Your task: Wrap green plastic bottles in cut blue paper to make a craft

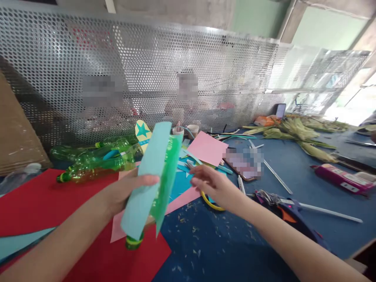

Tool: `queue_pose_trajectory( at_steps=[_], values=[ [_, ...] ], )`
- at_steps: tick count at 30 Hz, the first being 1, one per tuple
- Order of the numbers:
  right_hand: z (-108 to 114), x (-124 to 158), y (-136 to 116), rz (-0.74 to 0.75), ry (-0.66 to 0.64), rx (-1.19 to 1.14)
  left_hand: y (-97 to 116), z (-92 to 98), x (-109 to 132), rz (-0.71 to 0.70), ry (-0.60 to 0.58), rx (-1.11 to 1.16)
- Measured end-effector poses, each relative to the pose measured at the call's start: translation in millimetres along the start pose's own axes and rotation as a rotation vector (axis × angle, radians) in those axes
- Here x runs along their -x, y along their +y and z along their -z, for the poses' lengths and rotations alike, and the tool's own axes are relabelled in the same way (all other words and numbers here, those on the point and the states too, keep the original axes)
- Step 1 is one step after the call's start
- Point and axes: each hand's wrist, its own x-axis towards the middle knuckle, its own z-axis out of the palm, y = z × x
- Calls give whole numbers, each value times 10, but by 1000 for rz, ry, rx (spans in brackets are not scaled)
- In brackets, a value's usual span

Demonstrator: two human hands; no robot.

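Note:
My left hand (127, 192) grips a light blue sheet of paper (154, 156) together with a piece of green plastic (167, 180), its thumb pressed on the paper's face. A green bottle cap (133, 241) shows just below the paper; whether it belongs to the held plastic I cannot tell. Over the paper scraps, my right hand (213, 184) reaches with bent fingers apart, and I see nothing held in it. Beneath it lies a yellow loop handle (213, 204), partly hidden by the hand. Blue paper strips (183, 167) and a pink sheet (207, 148) lie near its fingertips.
Green plastic bottles (94, 166) lie at left beside red paper (38, 203). To the right are a phone (242, 166), a glue gun (289, 213), clear glue sticks (277, 176), a purple pack (342, 178) and corn husks (296, 131). Behind a perforated sheet (164, 66) sit people.

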Motion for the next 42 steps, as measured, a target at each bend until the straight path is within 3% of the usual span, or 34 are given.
queue_pose_trajectory(
  at_steps=[3, 6, 11, 19, 35, 42],
  values=[
    [-168, 70, -69, 205, -208, -776, -15, -240, 82, 75, -84, 31],
    [-306, 130, -86, 217, -272, -1024, -37, -365, 131, 121, -125, 62],
    [-428, 141, -40, 163, -212, -995, -122, -429, 118, 135, -151, -26],
    [-475, 144, -21, 131, -144, -872, -198, -464, 79, 159, -98, -27],
    [-350, 214, -274, 98, -218, -1030, -286, -448, 123, 146, -245, 7],
    [-338, 217, -252, 96, -183, -937, -271, -417, 147, 96, -303, -26]
  ],
)
